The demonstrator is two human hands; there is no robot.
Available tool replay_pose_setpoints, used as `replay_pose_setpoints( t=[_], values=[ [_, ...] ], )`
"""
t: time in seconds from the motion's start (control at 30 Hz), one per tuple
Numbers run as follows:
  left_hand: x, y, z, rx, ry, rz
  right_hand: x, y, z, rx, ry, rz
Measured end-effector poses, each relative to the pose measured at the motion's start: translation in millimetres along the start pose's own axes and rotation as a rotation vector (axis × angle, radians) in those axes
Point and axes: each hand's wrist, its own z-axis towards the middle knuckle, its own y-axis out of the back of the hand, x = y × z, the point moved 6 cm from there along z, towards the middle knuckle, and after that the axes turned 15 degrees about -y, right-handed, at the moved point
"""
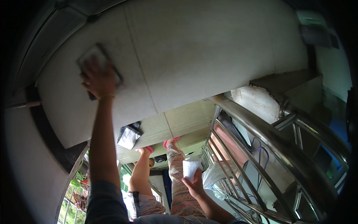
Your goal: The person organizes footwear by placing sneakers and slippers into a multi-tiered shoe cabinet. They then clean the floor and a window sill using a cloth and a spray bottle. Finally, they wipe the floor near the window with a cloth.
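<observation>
My left hand (99, 79) lies flat with its fingers spread, holding a dark-edged pale cloth (96, 50) down against a large light tile (201, 53). Hand and cloth are both blurred. Lower down, my right hand (195, 183) grips a bunched white textured piece (191, 167), perhaps a cloth or wrap, held up in front of my patterned trouser leg (176, 168). A folded grey and white cloth (129, 137) rests on the lower tiled step (153, 126), close to my feet in pink slippers (168, 141).
A stainless steel stair railing (263, 134) runs along the right side, with a clear plastic bag (212, 177) beside its bars. Broken white plaster (254, 102) shows under the tile edge at right. Dark trim (47, 123) borders the left. Potted plants (79, 193) appear at lower left.
</observation>
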Motion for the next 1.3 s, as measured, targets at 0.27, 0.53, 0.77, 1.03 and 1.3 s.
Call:
replay_pose_setpoints(
  t=[0.27,0.53,0.77,1.03,1.3],
  values=[
    [-233,35,125,-0.030,-0.208,-0.251,-10,44,13,-0.048,-0.110,0.065],
    [-448,138,-12,0.115,-1.370,-0.794,25,67,16,-0.133,-0.083,0.209],
    [-260,103,-77,0.284,-1.414,-0.832,44,20,4,-0.019,-0.019,0.088],
    [23,36,-100,0.319,-0.961,-0.537,114,-33,7,0.013,0.123,-0.153],
    [241,-6,-142,0.066,-0.383,-0.300,142,-109,14,0.190,0.320,-0.044]
  ],
)
